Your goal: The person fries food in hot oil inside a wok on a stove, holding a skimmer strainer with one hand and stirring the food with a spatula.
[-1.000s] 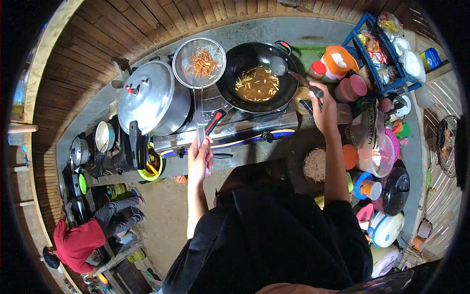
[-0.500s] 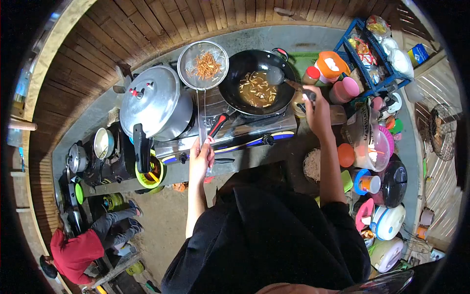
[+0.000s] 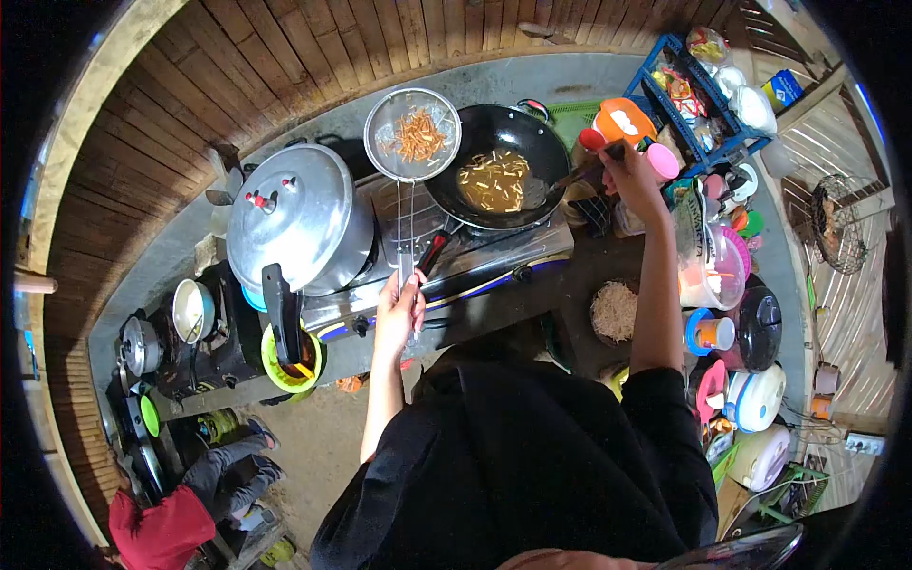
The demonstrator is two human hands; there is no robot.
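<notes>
My left hand [image 3: 399, 309] is wrapped round the long handle of a wire strainer [image 3: 412, 135], which holds browned strips over the stove between the big pot and the wok. With my right hand [image 3: 629, 176] I grip the dark handle of a spatula [image 3: 568, 179]. Its blade rests low at the right side of the black wok [image 3: 519, 128], partly in brown oil. Pale strips float in the oil [image 3: 494, 182]. The wok sits on the silver gas stove [image 3: 380, 204], its red and black handle pointing toward my left hand.
A large lidded pressure cooker [image 3: 290, 214] stands left on the stove. A yellow-green bowl [image 3: 293, 361] is at the counter's edge. Right are a bowl of pale shreds [image 3: 616, 312], an orange container [image 3: 624, 122], a blue rack [image 3: 698, 104]. A person in red [image 3: 163, 527] is lower left.
The spatula blade has moved from the wok's upper right down to its lower right, with my right hand. The strainer has shifted slightly right. The whole view has also shifted.
</notes>
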